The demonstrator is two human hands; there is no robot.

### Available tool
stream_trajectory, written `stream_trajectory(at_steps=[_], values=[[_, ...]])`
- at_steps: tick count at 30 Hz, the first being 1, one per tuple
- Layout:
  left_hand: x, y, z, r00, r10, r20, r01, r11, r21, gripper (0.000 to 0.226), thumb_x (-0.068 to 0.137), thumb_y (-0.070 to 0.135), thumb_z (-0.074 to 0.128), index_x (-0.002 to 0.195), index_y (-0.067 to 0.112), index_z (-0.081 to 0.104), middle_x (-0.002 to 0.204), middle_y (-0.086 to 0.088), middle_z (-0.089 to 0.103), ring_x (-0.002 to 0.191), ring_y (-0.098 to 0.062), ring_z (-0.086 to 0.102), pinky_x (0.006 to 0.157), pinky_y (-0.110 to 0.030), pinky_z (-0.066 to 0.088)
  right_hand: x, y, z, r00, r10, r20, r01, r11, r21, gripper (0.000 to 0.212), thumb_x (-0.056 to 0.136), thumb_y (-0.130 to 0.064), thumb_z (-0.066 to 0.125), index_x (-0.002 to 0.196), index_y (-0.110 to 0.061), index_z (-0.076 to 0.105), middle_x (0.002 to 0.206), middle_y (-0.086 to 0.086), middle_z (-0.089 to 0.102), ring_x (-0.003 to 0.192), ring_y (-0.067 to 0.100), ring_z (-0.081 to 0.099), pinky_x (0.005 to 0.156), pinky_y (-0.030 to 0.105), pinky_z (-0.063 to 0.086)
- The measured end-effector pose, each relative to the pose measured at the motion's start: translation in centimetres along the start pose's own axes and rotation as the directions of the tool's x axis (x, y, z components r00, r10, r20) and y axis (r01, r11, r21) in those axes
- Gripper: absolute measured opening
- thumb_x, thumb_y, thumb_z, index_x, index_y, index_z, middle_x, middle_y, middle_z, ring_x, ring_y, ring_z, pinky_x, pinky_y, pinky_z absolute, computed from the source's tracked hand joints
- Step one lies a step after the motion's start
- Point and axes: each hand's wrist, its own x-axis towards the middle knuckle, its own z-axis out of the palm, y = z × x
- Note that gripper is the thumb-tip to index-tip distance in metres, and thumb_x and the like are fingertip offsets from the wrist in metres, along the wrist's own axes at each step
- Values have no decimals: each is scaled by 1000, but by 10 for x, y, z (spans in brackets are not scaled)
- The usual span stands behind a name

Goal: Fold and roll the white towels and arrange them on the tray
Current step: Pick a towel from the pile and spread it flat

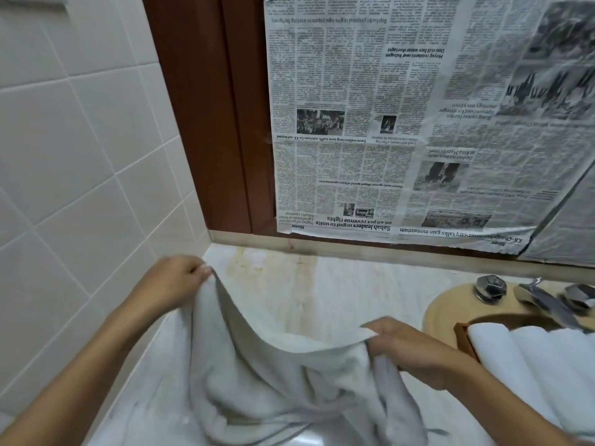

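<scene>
**What I can't make out from here**

The towel (273, 381) runs off the bottom edge, so I can't see its lower hem. The fingertips of the right hand (405, 346) are buried in the cloth it grips. The left hand (174, 278), pinching the far corner, smears at the fingertips. At lower right I see only one brown corner of the tray (463, 339). The rolled towels (531, 355) cover the rest and are cut by the right edge. The tap (544, 300) is blurred. The small print on the newspaper (370, 123) is unreadable.

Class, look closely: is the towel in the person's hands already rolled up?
No, the towel hangs loose and unrolled between the left hand and right hand.
</scene>
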Motion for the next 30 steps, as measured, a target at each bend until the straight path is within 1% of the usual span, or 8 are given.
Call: stream_trajectory(at_steps=[5, 8, 11, 14, 16, 19, 23, 30], values=[[66, 85, -54, 778, -178, -603, 61, 976, -211, 34, 101, 32, 38, 96, 11, 65, 98, -19, 66, 94, -38, 58, 71, -36, 35, 2, -59, 4, 978, -196, -64, 191, 740, 645, 32, 71, -1, 52, 92, 2, 76, 92, 21, 70, 79, 31, 70, 70, 36, 58], [98, 153, -56, 664, -215, -716, -292, 807, -514, 30, 97, 25, 36, 102, 10, 62, 105, -11, 64, 99, -25, 57, 81, -34, 39, 2, -68, -14, 952, -206, -227, 300, 468, 831, 41, 61, -5, 59, 98, 7, 74, 99, 24, 71, 84, 34, 72, 71, 46, 60], [109, 191, 11, 829, 126, -544, -498, 611, -616, 26, 94, 24, 44, 117, 24, 56, 138, -4, 50, 122, -3, 45, 108, -27, 35, 18, -19, -29, 902, 64, -426, 374, 377, 848, 34, 73, 2, 50, 104, 5, 64, 93, 19, 69, 83, 33, 69, 71, 42, 60], [86, 178, 119, 917, 361, -167, -378, 662, -647, 46, 94, 24, 54, 138, 31, 42, 161, 0, 19, 142, -3, 21, 104, -10, 22, 24, 68, -25, 732, 437, -523, 238, 555, 797, 22, 91, 5, 38, 93, 4, 60, 79, 17, 69, 73, 34, 65, 58, 37, 58], [50, 144, 185, 924, 378, 54, -271, 749, -605, 50, 93, 25, 57, 139, 36, 41, 157, 4, 29, 137, -13, 37, 100, -21, 36, 24, 131, -19, 630, 550, -549, -6, 710, 704, 16, 91, 4, 43, 94, 4, 59, 90, 20, 65, 78, 34, 62, 68, 43, 57], [-15, 81, 247, 945, 256, 201, -155, 897, -413, 45, 93, 21, 59, 137, 29, 50, 141, 2, 52, 131, -20, 47, 104, -29, 37, 20, 184, 0, 578, 551, -602, -315, 831, 459, 14, 85, -9, 46, 71, -9, 50, 85, 18, 57, 76, 30, 57, 72, 42, 54], [-83, 13, 258, 1000, -25, -13, 22, 973, -232, 33, 84, 17, 65, 117, 19, 66, 132, 1, 60, 134, -27, 43, 102, -47, 34, 3, 182, 24, 492, 461, -739, -388, 876, 288, 20, 85, -11, 55, 71, -9, 42, 73, 7, 52, 64, 22, 49, 53, 29, 33], [-138, -45, 232, 807, -588, 60, 590, 795, -143, 75, 78, 47, 75, 138, 14, 44, 145, -8, 38, 129, -37, 33, 101, -54, 33, -2, 188, 23, 581, 555, -595, -650, 757, 72, 14, 81, -7, 51, 72, -11, 41, 76, 6, 51, 64, 23, 49, 54, 26, 33]])
